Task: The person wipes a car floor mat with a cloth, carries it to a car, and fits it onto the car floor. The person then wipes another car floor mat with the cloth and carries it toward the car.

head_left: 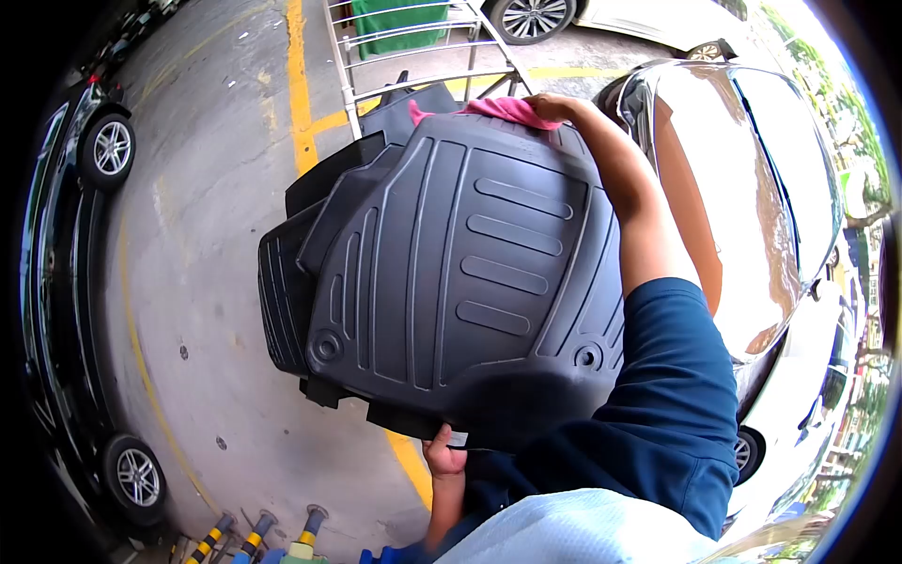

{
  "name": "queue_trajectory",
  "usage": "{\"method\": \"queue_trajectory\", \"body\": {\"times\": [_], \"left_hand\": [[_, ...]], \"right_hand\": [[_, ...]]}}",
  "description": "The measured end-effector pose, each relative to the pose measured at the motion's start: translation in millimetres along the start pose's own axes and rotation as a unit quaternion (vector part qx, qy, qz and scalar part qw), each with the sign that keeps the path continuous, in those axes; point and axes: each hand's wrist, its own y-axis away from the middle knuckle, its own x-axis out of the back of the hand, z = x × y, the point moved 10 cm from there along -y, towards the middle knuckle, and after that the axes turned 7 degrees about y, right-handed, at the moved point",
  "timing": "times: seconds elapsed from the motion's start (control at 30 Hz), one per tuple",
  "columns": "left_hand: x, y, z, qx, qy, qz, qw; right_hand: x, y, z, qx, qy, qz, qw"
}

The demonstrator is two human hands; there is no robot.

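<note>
Head camera view, looking down past a dark blue sleeve [672, 348]. Nearest, the left hand [444, 458] grips the near edge of a large, dark grey moulded mat [507, 273], thumb on top; its other fingers are hidden. The mat is tilted up in front of the person, above grey paving [216, 310], and fills the middle of the view. Just beside the thumb, on the near edge, is a small pale label [458, 439]; any print on it is too small to read. Raised ribs, four long rounded bars and two round fittings pattern the mat, but no brand or lettering can be made out. More black mats [282, 291] show past its left edge; what supports them is hidden.

At the mat's far edge, the right hand is closed on a bunched pink cloth [512, 110], which lies against that edge. The work appears under way: the mat is in hand and the cloth is on it. How much of the surface has been covered, and how much is left, cannot be told; the other mats have no hand on them.

Beyond the far edge stand a metal rack [343, 66] and a green cloth [399, 23], then a white car [648, 23].
</note>
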Motion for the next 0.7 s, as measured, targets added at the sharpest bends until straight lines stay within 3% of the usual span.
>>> {"method": "queue_trajectory", "body": {"times": [0.1,0.17,0.23,0.3,0.37,0.47,0.5,0.57,0.63,0.7], "left_hand": [[-3.2,-0.3,-1.5,0.021,0.034,0.017,0.999],[-7.0,2.1,-0.2,0.031,0.033,0.012,0.999],[-6.9,-2.8,0.3,0.03,0.023,-0.002,0.999],[-14.0,-3.3,5.3,0.024,-0.002,-0.02,1.0],[-21.2,-3.4,7.4,0.033,-0.027,-0.03,0.999],[-25.2,-5.2,7.2,0.045,-0.054,-0.044,0.997],[-25.3,-4.2,7.2,0.048,-0.058,-0.041,0.996],[-6.4,-7.7,7.9,0.056,-0.047,-0.03,0.997],[8.8,-7.0,8.1,0.054,-0.027,0.0,0.998],[3.7,-7.6,7.6,0.051,-0.007,0.002,0.999]], "right_hand": [[-2.1,86.6,34.7,-0.032,-0.012,-0.009,0.999],[-20.0,124.8,69.0,0.029,0.03,0.054,0.998],[-15.8,171.6,66.6,0.012,-0.174,0.092,0.98],[33.7,190.9,-11.4,-0.063,-0.039,0.081,0.994],[49.0,159.2,-75.2,0.053,-0.023,0.188,0.98],[70.1,149.3,-203.1,0.11,-0.016,0.18,0.977],[64.6,143.3,-232.6,0.175,0.088,0.271,0.942],[51.4,135.8,-229.7,0.154,0.172,0.281,0.932],[53.5,146.4,-144.4,0.015,0.077,0.174,0.982],[35.0,171.5,-29.2,-0.13,0.033,0.113,0.984]]}}
